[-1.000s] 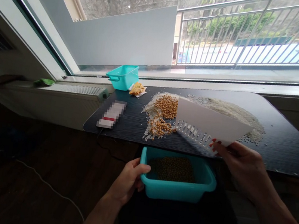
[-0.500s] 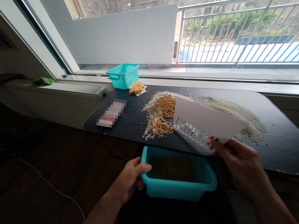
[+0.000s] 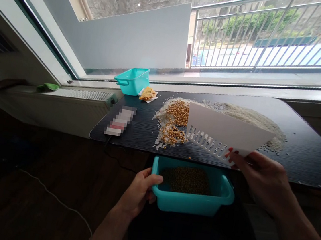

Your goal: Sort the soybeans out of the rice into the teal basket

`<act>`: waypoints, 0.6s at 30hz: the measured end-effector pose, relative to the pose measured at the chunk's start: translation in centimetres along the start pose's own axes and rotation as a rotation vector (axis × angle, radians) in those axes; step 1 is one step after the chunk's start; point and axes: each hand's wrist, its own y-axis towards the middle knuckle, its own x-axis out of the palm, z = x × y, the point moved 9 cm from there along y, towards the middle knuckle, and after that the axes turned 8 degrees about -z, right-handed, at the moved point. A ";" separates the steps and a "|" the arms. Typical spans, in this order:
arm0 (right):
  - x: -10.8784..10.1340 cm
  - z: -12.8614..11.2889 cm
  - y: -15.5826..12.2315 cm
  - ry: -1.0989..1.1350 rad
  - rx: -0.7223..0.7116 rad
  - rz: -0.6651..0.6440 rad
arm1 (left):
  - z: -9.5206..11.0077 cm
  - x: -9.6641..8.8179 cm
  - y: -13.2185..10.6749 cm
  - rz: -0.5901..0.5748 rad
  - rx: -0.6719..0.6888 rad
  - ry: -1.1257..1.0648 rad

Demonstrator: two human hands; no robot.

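Note:
My left hand (image 3: 139, 191) is closed on the left rim of a turquoise plastic basin (image 3: 190, 203), thumb over the edge. Inside the basin lie many dark yellowish beans (image 3: 189, 180). In my right hand (image 3: 259, 168) is a white sheet of card with a row of slots (image 3: 226, 130), pinched at its lower right corner and held tilted over the table. Left of the card, golden beans (image 3: 178, 112) lie mixed with white rice-like grains (image 3: 164, 114). Part of the heap is hidden behind the card. A larger pile of pale grains (image 3: 257, 121) spreads behind it.
A second turquoise basin (image 3: 132, 83) stands at the table's back left beside a crumpled yellow cloth (image 3: 148, 93). A blurred-out device (image 3: 120, 121) with a cable lies on the dark table (image 3: 305, 147). A radiator (image 3: 80, 103) and the window adjoin the table.
My right hand and the slotted card have shifted slightly to the right. A single bean now shows near the table's front edge. My left hand and the basin have hardly moved.

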 end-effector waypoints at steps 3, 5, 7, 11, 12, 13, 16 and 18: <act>0.1 -0.3 0.0 -0.020 -0.020 -0.013 | 0.0 0.1 0.0 0.001 0.000 -0.001; -0.1 -0.3 -0.3 -0.026 -0.015 -0.015 | -0.1 0.2 0.1 -0.001 -0.004 0.002; -0.5 -0.3 -0.6 -0.018 0.004 -0.014 | -0.1 0.2 0.2 -0.004 -0.001 0.004; -0.7 -0.5 -1.0 -0.014 0.014 0.001 | -0.2 0.1 0.3 0.000 0.010 0.001; -0.6 -0.6 -0.9 -0.018 0.007 -0.004 | -0.2 0.2 0.3 0.000 0.009 -0.002; -0.3 -0.7 -0.7 -0.019 -0.002 -0.013 | -0.2 0.2 0.2 -0.001 0.006 -0.002; 0.7 -0.8 -0.1 -0.010 -0.026 -0.048 | -0.2 0.2 0.2 -0.008 0.000 -0.003; 1.2 -0.8 0.1 -0.011 -0.035 -0.068 | -0.2 0.3 0.2 -0.012 -0.002 -0.004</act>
